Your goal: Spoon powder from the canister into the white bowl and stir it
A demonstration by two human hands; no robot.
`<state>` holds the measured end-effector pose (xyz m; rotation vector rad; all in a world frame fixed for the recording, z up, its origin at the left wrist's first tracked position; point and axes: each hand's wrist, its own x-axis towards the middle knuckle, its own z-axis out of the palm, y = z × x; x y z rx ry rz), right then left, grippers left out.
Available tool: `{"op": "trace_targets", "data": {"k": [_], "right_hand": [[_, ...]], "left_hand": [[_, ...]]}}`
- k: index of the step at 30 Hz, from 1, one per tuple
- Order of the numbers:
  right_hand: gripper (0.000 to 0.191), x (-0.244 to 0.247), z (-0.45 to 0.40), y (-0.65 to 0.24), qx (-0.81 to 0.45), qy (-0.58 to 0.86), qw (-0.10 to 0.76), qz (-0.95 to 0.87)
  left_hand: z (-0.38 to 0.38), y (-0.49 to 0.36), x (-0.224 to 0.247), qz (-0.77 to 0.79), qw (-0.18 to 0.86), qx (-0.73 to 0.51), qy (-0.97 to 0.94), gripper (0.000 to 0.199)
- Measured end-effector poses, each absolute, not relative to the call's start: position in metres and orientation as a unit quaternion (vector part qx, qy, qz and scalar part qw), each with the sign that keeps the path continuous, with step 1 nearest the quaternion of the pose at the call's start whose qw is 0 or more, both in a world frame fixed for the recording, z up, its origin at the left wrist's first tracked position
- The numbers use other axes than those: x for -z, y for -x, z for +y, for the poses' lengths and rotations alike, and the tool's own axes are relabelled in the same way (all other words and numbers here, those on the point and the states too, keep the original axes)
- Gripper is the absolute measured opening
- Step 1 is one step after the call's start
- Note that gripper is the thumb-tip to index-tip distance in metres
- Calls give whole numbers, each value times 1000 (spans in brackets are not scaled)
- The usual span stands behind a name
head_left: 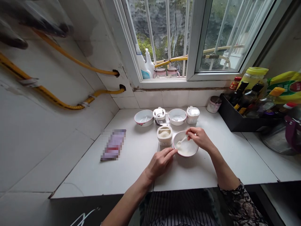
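The white counter [131, 174] runs across the view beneath a barred window [191, 59], which probably explains why the work sits here, in daylight. At its right end a black box [237, 125] corrals upright bottles, likely so that they cannot topple. A purplish item [114, 144] (too pixelated to identify) lies well off to the left. The left hand [162, 158] reaches in flat, its fingertips at the near bowl's rim [188, 155], seemingly to steady it; whether it pinches the rim or merely rests there, I cannot tell. That bowl stands directly before the person, between both hands, while two other bowls, the left one [140, 124] and the right one [177, 122], wait farther back. An open jar [164, 142] of white powder stands just beside the near bowl, presumably to keep the scooping path short. The right hand [198, 137] pinches a small white spoon [183, 139] by its handle, slanting its tip down inside the bowl, a grip that suits fine control.
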<state>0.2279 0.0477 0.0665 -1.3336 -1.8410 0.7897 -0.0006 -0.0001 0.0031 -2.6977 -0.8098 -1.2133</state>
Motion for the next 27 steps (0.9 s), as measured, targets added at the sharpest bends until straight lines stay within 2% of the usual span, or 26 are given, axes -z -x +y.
{"op": "trace_targets", "data": {"k": [7,18,24,27], "right_hand": [[16,-70,53,-235,-412,540,422,-600],[24,-71,61,-240,-467,514,476,-539],[22,-80,56,-205,-333,500,562,-568],[17,-79,50,-189,-181,439,554,-684]], "left_hand": [[0,1,-3,-270,29,392,879,37],[1,-2,-1,-268,39,407,872,34],[1,-3,-3,-268,39,408,872,33],[1,-3,-3,-267,43,409,871,32]]}}
